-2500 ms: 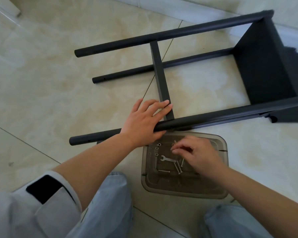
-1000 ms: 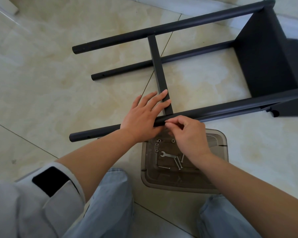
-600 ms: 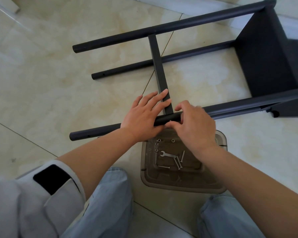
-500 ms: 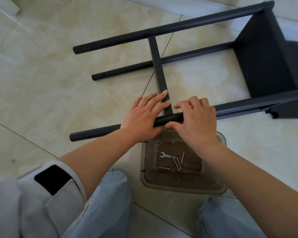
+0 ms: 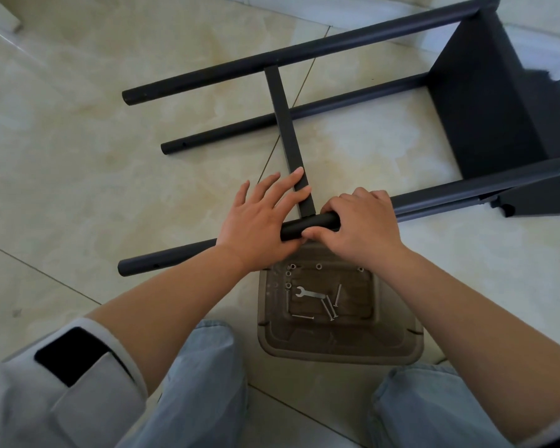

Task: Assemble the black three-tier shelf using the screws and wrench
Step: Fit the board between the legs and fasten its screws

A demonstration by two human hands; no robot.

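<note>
- Black metal shelf frame (image 5: 485,101) lies on its side on the floor.
- Left hand (image 5: 259,221): fingers flat, pressing the near black round post (image 5: 307,225) and flat crossbar (image 5: 288,137).
- Right hand (image 5: 359,226): curled round the post; whether it pinches a screw cannot be told.
- Align the holes before driving; silver wrench (image 5: 309,292) waits in the brown plastic tray (image 5: 398,347).

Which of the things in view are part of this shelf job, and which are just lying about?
Job:
shelf frame
near pole
crossbar
wrench
screws
tray

Lying about:
nothing loose; only the floor
</note>
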